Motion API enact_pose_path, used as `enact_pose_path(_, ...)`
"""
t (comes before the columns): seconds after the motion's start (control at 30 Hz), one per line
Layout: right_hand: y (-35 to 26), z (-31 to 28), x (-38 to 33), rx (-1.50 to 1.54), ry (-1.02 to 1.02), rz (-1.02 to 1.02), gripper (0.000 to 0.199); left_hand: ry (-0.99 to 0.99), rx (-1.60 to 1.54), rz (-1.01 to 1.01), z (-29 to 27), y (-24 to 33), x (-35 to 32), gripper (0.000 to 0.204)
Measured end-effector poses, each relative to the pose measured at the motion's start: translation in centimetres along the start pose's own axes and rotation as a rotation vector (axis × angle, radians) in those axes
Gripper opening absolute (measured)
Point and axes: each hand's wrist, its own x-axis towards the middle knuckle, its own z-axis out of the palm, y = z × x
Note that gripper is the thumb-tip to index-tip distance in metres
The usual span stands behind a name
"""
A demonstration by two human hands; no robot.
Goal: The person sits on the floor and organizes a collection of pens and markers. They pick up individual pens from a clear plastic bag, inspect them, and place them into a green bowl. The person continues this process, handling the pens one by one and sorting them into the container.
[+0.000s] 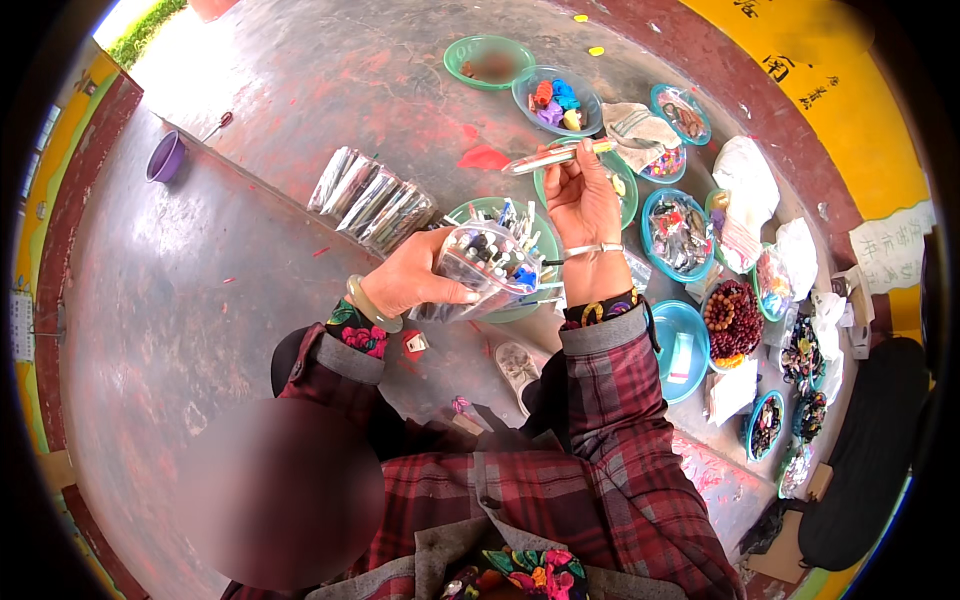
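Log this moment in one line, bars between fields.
left hand: clear pack of pens | right hand: slim pen-like item | floor: row of wrapped bundles

On the left, a purple basin sits on the grey floor, near a red-handled tool. At the far side, a green basin stands beside a bowl of brightly coloured pieces. Farther right are a beige cloth and a white bag; nearer, dark red beads lie heaped right of a blue basin holding a pale packet.
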Motion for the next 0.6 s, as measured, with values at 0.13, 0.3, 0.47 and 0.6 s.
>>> enact_pose_path(0.13, 0.2, 0.6, -0.3, -0.035, -0.108, -0.025, 0.022, -0.004, -0.014, -0.006, -0.1, -0.1, -0.1, 0.052)
enact_pose_path(0.3, -0.1, 1.2, -0.7, -0.118, -0.201, -0.050, 0.031, -0.004, 0.004, -0.007, -0.1, 0.0, 0.0, 0.052)
enact_pose_path(0.47, -0.1, 2.1, -1.2, -0.179, -0.284, -0.055, 0.038, 0.014, 0.032, 0.007, -0.1, -0.1, 0.0, 0.053)
enact_pose_path(0.6, 0.0, 2.6, -1.5, -0.137, -0.341, -0.063, 0.038, 0.010, 0.007, 0.007, 0.0, 0.2, -0.1, 0.053)
